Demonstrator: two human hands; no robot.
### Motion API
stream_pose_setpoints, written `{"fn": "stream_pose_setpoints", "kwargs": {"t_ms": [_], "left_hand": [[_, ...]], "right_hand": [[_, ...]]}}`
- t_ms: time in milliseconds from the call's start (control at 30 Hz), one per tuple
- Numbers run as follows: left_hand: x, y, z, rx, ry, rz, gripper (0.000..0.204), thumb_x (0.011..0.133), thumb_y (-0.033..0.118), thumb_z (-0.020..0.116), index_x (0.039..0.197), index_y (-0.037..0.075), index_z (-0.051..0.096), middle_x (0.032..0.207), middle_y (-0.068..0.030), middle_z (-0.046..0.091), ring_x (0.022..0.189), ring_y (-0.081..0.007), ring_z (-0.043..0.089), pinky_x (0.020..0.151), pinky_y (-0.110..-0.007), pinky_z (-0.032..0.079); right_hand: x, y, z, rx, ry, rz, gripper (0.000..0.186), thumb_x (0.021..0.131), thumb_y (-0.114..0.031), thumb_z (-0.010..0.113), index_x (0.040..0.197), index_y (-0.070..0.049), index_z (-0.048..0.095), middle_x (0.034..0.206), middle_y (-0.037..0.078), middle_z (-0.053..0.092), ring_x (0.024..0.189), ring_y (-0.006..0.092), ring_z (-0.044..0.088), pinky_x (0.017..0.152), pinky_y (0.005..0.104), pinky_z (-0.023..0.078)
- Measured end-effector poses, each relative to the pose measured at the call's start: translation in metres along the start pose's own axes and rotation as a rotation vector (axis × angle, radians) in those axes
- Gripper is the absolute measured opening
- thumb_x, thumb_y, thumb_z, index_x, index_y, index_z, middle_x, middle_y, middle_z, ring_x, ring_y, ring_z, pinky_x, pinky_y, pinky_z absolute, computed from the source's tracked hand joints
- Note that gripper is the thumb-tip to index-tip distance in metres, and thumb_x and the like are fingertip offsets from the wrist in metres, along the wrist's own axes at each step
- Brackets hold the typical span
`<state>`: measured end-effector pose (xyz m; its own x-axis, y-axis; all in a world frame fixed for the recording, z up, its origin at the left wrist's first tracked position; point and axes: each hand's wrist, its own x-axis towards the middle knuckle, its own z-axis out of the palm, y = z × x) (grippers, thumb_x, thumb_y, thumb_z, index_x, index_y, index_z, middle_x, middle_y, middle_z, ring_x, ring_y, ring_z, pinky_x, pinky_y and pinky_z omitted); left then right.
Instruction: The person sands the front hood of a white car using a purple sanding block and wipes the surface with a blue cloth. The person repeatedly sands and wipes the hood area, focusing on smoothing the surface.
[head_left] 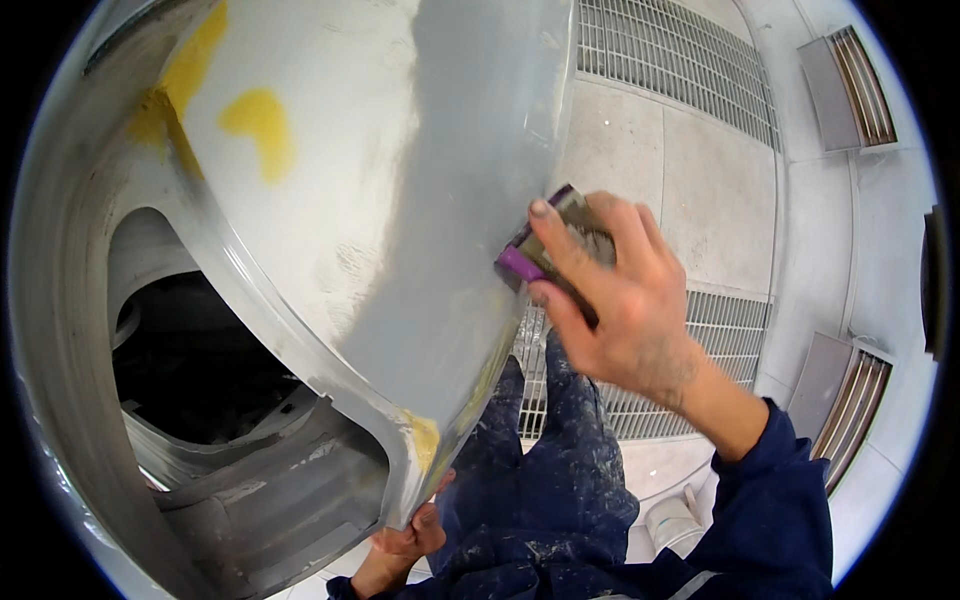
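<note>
A car body panel (465, 170), sanded pale with a broad grey primer band and yellow filler patches (262, 130), fills the left and middle. My right hand (640, 300) is closed around a sanding block (590, 225), its thumb and fingers gripping the sides. Purple abrasive (520, 262) shows along the block's edge, which lies against the panel's right border. Down at the panel's lower corner, my left hand (412, 540) has its fingers curled at the rim, partly hidden behind it. Another yellow patch (424, 440) sits just above that hand.
To the left, a dark opening (200, 350) is framed by bare, curved bodywork. Metal floor grates (680, 65) lie beyond the panel's right edge. Slatted wall units (850, 400) line the right wall. A white bucket (675, 525) stands near my right sleeve.
</note>
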<state>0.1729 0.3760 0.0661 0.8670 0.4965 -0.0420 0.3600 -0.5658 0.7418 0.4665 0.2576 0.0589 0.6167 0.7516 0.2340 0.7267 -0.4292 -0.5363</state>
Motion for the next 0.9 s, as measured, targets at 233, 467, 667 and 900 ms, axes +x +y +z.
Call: {"fn": "stream_pose_setpoints", "kwargs": {"t_ms": [233, 467, 667, 900], "left_hand": [[-0.022, -0.023, -0.006, 0.132, -0.093, 0.087, 0.034, 0.107, 0.023, 0.049, 0.109, -0.001, 0.073, 0.098, -0.0031, 0.08, 0.079, -0.0176, 0.074, 0.067, -0.028, 0.059], [0.001, 0.002, 0.002, 0.045, 0.011, -0.015, 0.061, 0.112, 0.03, 0.032, 0.085, -0.004, 0.075, 0.079, -0.0086, 0.077, 0.063, -0.0195, 0.069, 0.055, -0.029, 0.058], [0.008, 0.003, 0.001, 0.031, -0.027, 0.048, 0.063, 0.112, 0.031, 0.031, 0.086, -0.007, 0.073, 0.077, -0.0122, 0.076, 0.062, -0.0218, 0.068, 0.058, -0.032, 0.058], [0.014, 0.012, -0.006, 0.08, -0.046, 0.019, 0.066, 0.113, 0.037, 0.031, 0.088, -0.008, 0.074, 0.078, -0.0141, 0.076, 0.061, -0.0228, 0.069, 0.059, -0.034, 0.058]], "right_hand": [[0.006, -0.001, -0.006, -0.124, 0.067, -0.02, 0.051, 0.077, -0.01, 0.079, 0.127, -0.004, 0.07, 0.112, 0.018, 0.059, 0.093, 0.034, 0.061, 0.078, 0.0409, 0.054], [0.021, 0.022, -0.001, -0.155, 0.142, -0.038, 0.052, 0.077, -0.014, 0.08, 0.127, -0.005, 0.069, 0.11, 0.016, 0.058, 0.091, 0.0324, 0.06, 0.077, 0.0399, 0.055], [0.033, 0.047, -0.01, -0.232, 0.221, -0.096, 0.051, 0.082, -0.019, 0.078, 0.13, -0.011, 0.066, 0.112, 0.016, 0.058, 0.092, 0.0324, 0.061, 0.076, 0.0406, 0.057], [0.021, 0.062, -0.019, -0.216, -0.246, -0.236, 0.082, 0.08, -0.015, 0.077, 0.156, -0.019, 0.045, 0.164, 0.004, 0.04, 0.082, 0.026, 0.062, 0.073, 0.0331, 0.058]]}}
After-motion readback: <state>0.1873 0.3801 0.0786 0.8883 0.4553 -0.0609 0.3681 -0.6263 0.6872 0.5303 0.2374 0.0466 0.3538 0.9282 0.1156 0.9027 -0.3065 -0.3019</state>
